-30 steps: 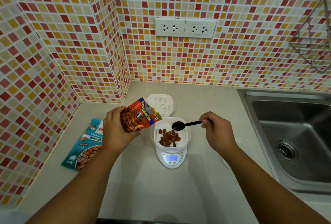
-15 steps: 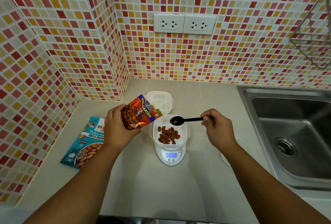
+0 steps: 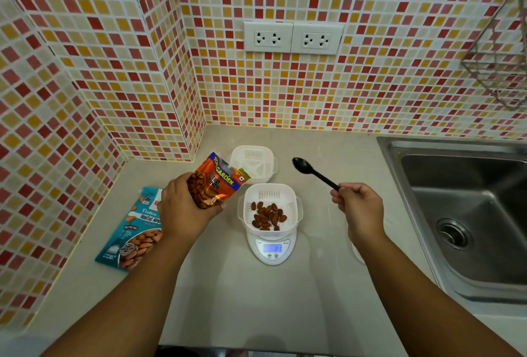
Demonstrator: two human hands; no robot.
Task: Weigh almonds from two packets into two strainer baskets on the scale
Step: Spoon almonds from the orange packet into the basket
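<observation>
- The left hand (image 3: 182,208) grips an orange almond packet (image 3: 216,181), tilted, mouth towards the strainer basket (image 3: 269,207) on the scale (image 3: 272,248).
- Almonds (image 3: 266,217) lie in that basket; the display's digits are too small to read surely.
- The right hand (image 3: 359,208) pinches a black spoon (image 3: 312,172), bowl raised clear of the basket.
- A second basket (image 3: 253,161) sits behind.
- A teal packet (image 3: 134,231) lies partly hidden by the left forearm.
</observation>
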